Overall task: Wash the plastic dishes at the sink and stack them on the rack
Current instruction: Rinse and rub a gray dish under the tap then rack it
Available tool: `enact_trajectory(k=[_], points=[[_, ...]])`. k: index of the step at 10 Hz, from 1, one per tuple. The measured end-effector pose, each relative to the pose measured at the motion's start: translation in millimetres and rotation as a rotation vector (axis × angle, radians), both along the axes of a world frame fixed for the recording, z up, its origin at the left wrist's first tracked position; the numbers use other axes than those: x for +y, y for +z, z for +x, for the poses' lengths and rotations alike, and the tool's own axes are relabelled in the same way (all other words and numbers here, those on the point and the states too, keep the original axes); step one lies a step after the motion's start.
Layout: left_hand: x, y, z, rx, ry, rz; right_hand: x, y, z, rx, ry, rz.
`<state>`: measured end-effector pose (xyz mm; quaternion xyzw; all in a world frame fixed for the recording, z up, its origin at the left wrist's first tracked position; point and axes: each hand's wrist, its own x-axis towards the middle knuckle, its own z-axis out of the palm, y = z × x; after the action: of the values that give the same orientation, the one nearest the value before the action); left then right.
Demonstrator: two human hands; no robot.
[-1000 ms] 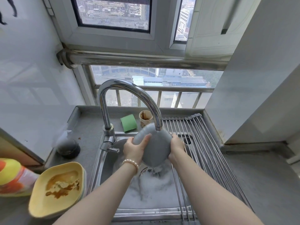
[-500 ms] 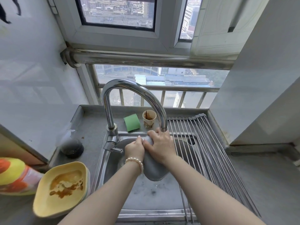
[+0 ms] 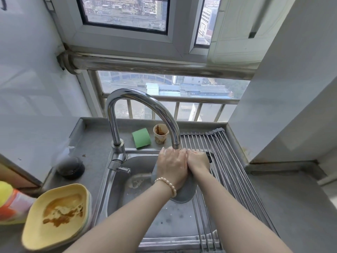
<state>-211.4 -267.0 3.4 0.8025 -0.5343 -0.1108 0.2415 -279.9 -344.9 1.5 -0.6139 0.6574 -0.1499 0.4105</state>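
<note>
Under the spout of the curved chrome tap [image 3: 145, 106], over the steel sink [image 3: 127, 179], both hands now sit on the grey oval plastic dish [image 3: 184, 194], which is held tilted above the basin; a second ago the dish was gripped by its two edges with its face showing, whereas now the left hand [image 3: 171, 167] lies spread across its upper face, fingers close together and fairly straight, and the right hand [image 3: 197, 160] has moved to the far right edge, fingers curled over the rim as if pinching it; that reads as rubbing and rinsing in progress, so this dish is probably near ready for the rack, though I cannot tell whether water is running; to the right, the roll-up steel bar rack [image 3: 228, 170] spans the sink edge and holds nothing visible, touching distance from the dish; at near left a stack of yellow plastic dishes [image 3: 54, 216] smeared with brown sauce waits on the counter; far behind the tap stand a green sponge [image 3: 141, 137] and a stained paper cup [image 3: 160, 134]; the tap's arch hangs just above the hands and could knock the dish on lifting.
</note>
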Motion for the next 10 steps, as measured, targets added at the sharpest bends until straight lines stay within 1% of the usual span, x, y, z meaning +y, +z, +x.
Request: enact_trajectory(k=[1,2,3,4,5,6,7,8,9,10], points=[[-3.4,10.8,18.6,0.047,-0.008,0.078,0.8,-1.8,-0.4,-0.01,-0.024,-0.006],[-5.7,13.1,18.4,0.017,0.077,0.104,1.3,-2.2,1.5,-0.008,-0.07,0.033],[5.3,-1.6,10.5,-0.056,-0.13,0.1,4.4,-4.0,4.4,-0.061,-0.075,0.08],[0.6,-11.8,36.3,-0.105,-0.122,0.195,9.6,-6.1,10.5,-0.073,-0.047,0.092],[9.8,-13.8,28.7,-0.201,-0.134,0.132,13.4,-9.2,12.7,-0.145,-0.05,0.145],[19.3,-13.9,27.5,-0.247,-0.322,0.023,16.4,-10.4,15.9,-0.251,-0.084,0.203],[7.5,-7.8,54.8,-0.093,-0.109,0.197,17.5,-10.3,20.3,-0.214,-0.078,0.195],[11.2,-4.5,41.4,-0.037,-0.056,0.216,15.9,-11.6,14.4,-0.281,-0.128,0.249],[22.5,-22.0,34.6,-0.318,-0.249,-0.148,23.8,-0.7,11.6,-0.326,-0.107,0.277],[17.9,-14.5,45.2,-0.165,-0.245,0.005,22.1,0.7,14.9,-0.323,-0.051,0.265]])
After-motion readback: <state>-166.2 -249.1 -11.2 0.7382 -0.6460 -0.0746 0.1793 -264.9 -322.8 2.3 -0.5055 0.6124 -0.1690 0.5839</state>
